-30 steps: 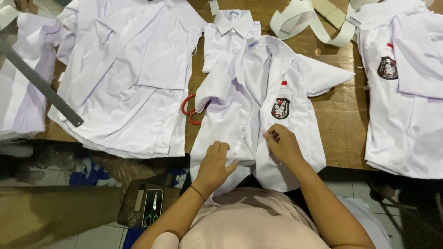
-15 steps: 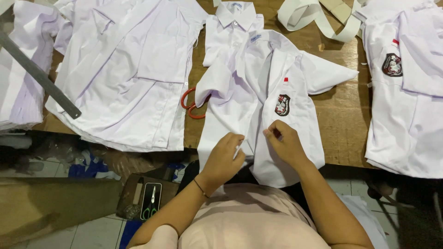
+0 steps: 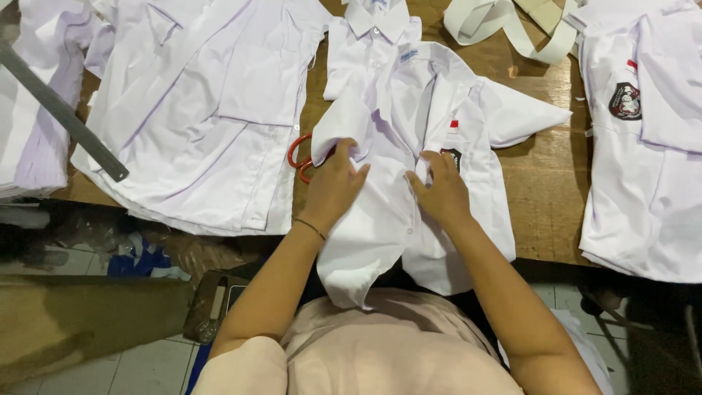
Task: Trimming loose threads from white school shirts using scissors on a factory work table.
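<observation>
A white short-sleeved shirt (image 3: 409, 132) with a dark chest badge lies front-up on the wooden table (image 3: 545, 183), its hem hanging over the near edge. My left hand (image 3: 335, 184) rests on the shirt's left front panel, fingers bent and pressing the cloth. My right hand (image 3: 439, 192) lies on the button placket just below the badge, fingertips pinching the fabric edge. The hands are a short gap apart.
A pile of white shirts (image 3: 197, 110) lies to the left, with a grey metal ruler (image 3: 62, 113) across its edge. Orange-handled scissors (image 3: 300, 157) peek out beside the shirt. More badged shirts (image 3: 643, 146) lie at right, white strips (image 3: 504, 25) at back.
Both hands have moved up the shirt from near its hem toward the chest. The shirt's lower part has slid over the table edge toward me.
</observation>
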